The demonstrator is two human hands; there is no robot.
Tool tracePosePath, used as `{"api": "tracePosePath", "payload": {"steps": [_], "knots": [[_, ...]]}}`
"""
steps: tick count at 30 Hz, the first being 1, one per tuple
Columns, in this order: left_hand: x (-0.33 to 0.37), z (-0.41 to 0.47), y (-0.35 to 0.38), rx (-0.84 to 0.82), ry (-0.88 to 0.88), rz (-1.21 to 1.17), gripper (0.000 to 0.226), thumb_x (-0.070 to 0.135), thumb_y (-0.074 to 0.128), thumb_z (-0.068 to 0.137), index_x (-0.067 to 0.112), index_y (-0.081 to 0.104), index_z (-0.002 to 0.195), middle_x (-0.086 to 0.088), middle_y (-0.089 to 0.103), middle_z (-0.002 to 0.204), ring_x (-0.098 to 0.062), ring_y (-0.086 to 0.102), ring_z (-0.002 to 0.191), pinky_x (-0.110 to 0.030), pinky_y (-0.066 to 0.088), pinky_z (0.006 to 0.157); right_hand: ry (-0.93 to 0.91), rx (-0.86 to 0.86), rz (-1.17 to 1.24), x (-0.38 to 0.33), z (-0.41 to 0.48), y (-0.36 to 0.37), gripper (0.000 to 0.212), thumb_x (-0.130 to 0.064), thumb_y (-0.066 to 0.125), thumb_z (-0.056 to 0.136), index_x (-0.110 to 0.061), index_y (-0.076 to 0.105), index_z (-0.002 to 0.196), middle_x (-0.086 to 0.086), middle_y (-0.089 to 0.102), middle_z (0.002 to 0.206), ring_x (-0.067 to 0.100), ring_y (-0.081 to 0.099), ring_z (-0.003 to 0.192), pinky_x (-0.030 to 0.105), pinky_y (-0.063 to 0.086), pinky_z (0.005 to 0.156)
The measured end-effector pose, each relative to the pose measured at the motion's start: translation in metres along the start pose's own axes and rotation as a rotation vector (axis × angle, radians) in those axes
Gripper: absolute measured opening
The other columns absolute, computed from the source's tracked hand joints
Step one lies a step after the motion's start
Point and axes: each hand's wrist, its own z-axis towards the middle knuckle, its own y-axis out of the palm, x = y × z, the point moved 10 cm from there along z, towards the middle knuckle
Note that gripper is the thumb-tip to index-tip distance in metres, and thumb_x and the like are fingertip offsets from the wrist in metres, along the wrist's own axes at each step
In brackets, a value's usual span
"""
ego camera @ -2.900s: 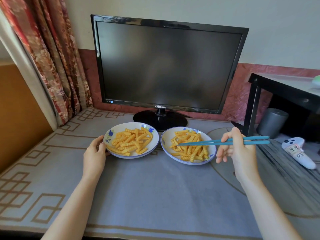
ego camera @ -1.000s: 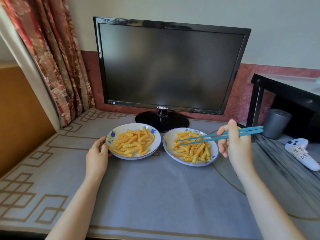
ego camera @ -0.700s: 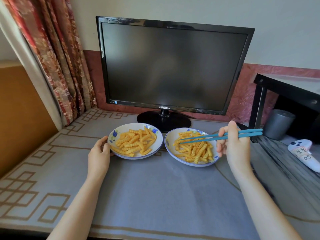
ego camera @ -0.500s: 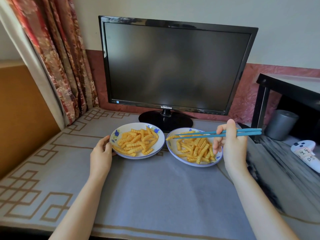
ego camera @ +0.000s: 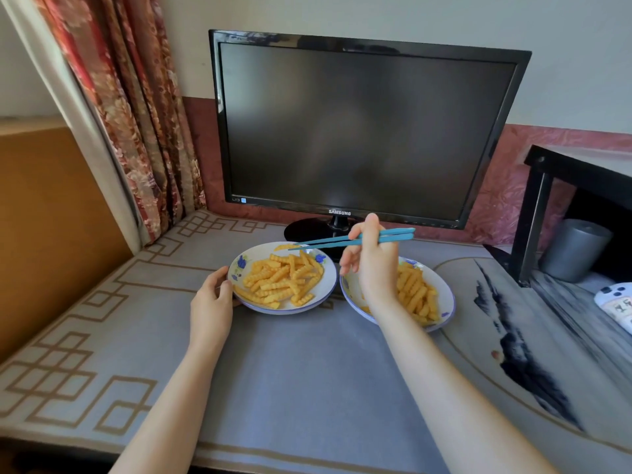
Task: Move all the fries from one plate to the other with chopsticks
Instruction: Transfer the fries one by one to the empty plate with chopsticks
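1. Left grip [ego camera: 212, 299] lies palm down on the counter [ego camera: 307, 371]. Its thumb is on the near-left rim of the left plate [ego camera: 327, 280], and its fingertips are tucked under the rim, mostly hidden.
2. That plate carries a heap of fries [ego camera: 284, 278].
3. One fry [ego camera: 284, 248] is pinched between the tips of the blue chopsticks [ego camera: 393, 237], over the plate's far rim; whether it touches the rim is unclear.
4. Right grip [ego camera: 372, 265], wrist raised, curls round the chopsticks.
5. Right plate [ego camera: 447, 295] sits just beside the left one, and the forearm hides part of its fries [ego camera: 415, 295].
6. White controller [ego camera: 615, 302] is cut off by the right edge.
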Motion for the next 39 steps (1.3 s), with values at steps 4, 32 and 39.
{"api": "tracePosePath", "payload": {"steps": [4,32,39], "knots": [[0.001,-0.001,0.0,-0.001,-0.006,-0.001,0.036,0.009,0.039,0.1,0.01,0.054,0.132,-0.003,0.062,0.112,-0.01,0.064,0.08,-0.016,0.047,0.069,0.0,-0.059,-0.039,0.012,0.0,0.019,0.043,-0.033,0.033,0.105,-0.011,0.054,0.074,0.016,0.05,0.049,0.022,0.046,0.038,0.021,0.039,0.042],[-0.005,0.003,0.001,-0.02,-0.006,0.015,0.037,0.009,0.038,0.099,0.008,0.054,0.133,-0.01,0.064,0.12,-0.024,0.067,0.094,-0.024,0.048,0.075,-0.03,0.058,-0.244,-0.03,-0.027,-0.108,0.044,-0.03,0.038,0.103,-0.008,0.052,0.068,0.01,0.047,0.039,0.021,0.04,0.03,0.017,0.03,0.035],[-0.004,0.003,0.002,-0.021,-0.001,0.02,0.036,0.01,0.038,0.1,0.01,0.054,0.132,-0.009,0.064,0.12,-0.024,0.067,0.092,-0.027,0.048,0.077,-0.027,0.01,-0.32,-0.028,-0.036,-0.101,0.045,-0.03,0.038,0.104,-0.003,0.051,0.07,0.009,0.049,0.039,0.023,0.044,0.032,0.02,0.035,0.038]]}}
